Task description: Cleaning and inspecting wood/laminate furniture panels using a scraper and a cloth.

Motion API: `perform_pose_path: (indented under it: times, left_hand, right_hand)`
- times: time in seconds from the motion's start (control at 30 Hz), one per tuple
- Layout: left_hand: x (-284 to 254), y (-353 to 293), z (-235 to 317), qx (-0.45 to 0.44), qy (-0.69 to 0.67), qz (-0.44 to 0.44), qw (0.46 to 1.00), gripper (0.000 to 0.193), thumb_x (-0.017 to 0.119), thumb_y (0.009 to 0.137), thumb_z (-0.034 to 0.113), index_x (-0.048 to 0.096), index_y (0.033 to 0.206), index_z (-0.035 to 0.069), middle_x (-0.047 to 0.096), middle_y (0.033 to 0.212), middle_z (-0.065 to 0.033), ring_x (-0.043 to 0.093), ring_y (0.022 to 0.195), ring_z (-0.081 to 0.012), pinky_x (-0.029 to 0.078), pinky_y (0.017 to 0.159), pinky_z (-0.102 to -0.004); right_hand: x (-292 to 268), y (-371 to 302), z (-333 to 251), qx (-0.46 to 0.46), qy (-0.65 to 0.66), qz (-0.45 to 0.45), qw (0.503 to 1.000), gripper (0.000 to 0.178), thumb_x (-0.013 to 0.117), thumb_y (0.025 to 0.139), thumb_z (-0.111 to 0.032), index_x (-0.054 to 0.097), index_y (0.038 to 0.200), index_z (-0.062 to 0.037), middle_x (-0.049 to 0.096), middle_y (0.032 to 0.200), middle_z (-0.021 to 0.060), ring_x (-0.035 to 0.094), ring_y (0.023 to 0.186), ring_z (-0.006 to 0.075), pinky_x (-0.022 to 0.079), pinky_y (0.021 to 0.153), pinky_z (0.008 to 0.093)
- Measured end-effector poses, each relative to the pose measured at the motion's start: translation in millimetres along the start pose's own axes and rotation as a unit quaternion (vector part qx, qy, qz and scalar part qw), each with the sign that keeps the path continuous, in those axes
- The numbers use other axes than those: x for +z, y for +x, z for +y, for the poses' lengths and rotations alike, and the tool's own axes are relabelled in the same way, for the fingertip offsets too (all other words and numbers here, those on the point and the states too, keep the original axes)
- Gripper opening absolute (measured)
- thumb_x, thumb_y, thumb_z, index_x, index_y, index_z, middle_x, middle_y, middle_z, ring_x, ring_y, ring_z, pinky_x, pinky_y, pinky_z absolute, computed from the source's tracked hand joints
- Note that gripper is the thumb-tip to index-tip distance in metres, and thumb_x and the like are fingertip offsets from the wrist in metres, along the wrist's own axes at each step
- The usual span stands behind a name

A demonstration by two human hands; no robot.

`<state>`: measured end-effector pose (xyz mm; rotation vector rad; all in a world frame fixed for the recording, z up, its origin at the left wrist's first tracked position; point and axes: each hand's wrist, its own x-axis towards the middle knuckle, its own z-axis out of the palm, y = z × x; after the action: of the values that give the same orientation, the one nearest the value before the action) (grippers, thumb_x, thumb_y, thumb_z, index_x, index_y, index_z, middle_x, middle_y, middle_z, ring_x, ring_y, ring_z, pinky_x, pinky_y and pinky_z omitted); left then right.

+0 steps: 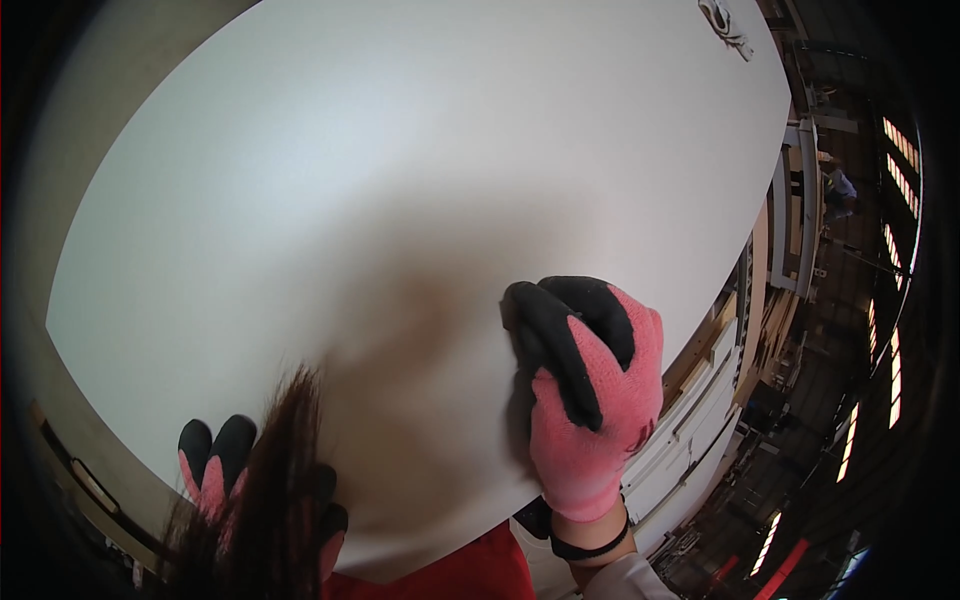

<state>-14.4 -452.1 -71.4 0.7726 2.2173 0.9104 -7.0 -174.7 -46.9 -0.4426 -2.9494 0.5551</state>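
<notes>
A large smooth white panel (250, 200) fills most of the view. My right hand (590, 390), in a pink glove with black coated fingers, rests on it right of the middle. Its fingers are curled together against the surface, and whatever they may hold is hidden beneath them. At the panel's near left edge lies my left hand (212, 475) in a matching glove, with its fingers stretched out and apart. A hanging lock of dark hair (285, 460) covers much of that hand. I see nothing in it.
A crumpled greyish cloth (727, 28) lies at the panel's far right corner. Beyond the right edge, several white boards (690, 460) are stacked. A person (838, 190) is farther off in the workshop. Red cloth (450, 570) shows at the near edge.
</notes>
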Motion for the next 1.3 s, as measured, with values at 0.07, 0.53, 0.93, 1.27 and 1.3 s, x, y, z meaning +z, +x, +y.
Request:
perform_pose_path:
  times: [0.07,0.53,0.93,1.27,1.3]
  left_hand:
    - [1,1,-1,0.002,0.005,-0.003,1.000,0.046,0.061,0.058,0.006,0.050,0.102,0.000,0.042,0.128,-0.0304,0.041,0.115,-0.0489,0.031,0.093,-0.0522]
    - [-1,2,1,0.014,0.050,-0.018,0.998,0.050,0.062,0.059,0.007,0.048,0.106,0.003,0.042,0.128,-0.0301,0.037,0.117,-0.0506,0.025,0.095,-0.0567]
    - [-7,7,4,0.023,0.089,-0.028,0.995,0.053,0.062,0.059,0.008,0.046,0.109,0.005,0.042,0.129,-0.0298,0.034,0.119,-0.0521,0.021,0.096,-0.0605]
    - [-19,10,10,0.032,0.117,-0.037,0.992,0.055,0.062,0.059,0.008,0.045,0.112,0.006,0.042,0.129,-0.0295,0.031,0.121,-0.0533,0.016,0.097,-0.0637]
    - [-20,10,11,0.033,0.120,-0.038,0.991,0.055,0.062,0.059,0.009,0.045,0.112,0.007,0.042,0.129,-0.0295,0.030,0.121,-0.0534,0.016,0.097,-0.0640]
  right_hand:
    - [-1,2,0,0.000,0.006,-0.003,1.000,0.050,0.063,0.049,0.001,0.064,0.098,-0.0107,0.059,0.104,0.0071,0.051,0.088,0.0287,0.041,0.076,0.0369]
    - [-3,4,-2,-0.008,-0.004,-0.001,1.000,0.054,0.063,0.049,-0.001,0.066,0.101,-0.0154,0.058,0.102,0.0026,0.051,0.086,0.0243,0.040,0.075,0.0341]
    - [-2,4,-2,0.005,0.016,0.007,1.000,0.053,0.064,0.048,0.002,0.065,0.099,-0.0134,0.058,0.102,0.0048,0.051,0.085,0.0258,0.041,0.075,0.0344]
    - [-2,6,-4,0.018,0.027,-0.003,0.999,0.054,0.064,0.048,0.003,0.065,0.100,-0.0130,0.057,0.103,0.0051,0.051,0.081,0.0257,0.041,0.071,0.0345]
    - [-1,6,-4,0.018,0.035,0.011,0.999,0.054,0.064,0.049,0.003,0.065,0.100,-0.0133,0.057,0.102,0.0050,0.051,0.081,0.0257,0.041,0.070,0.0345]
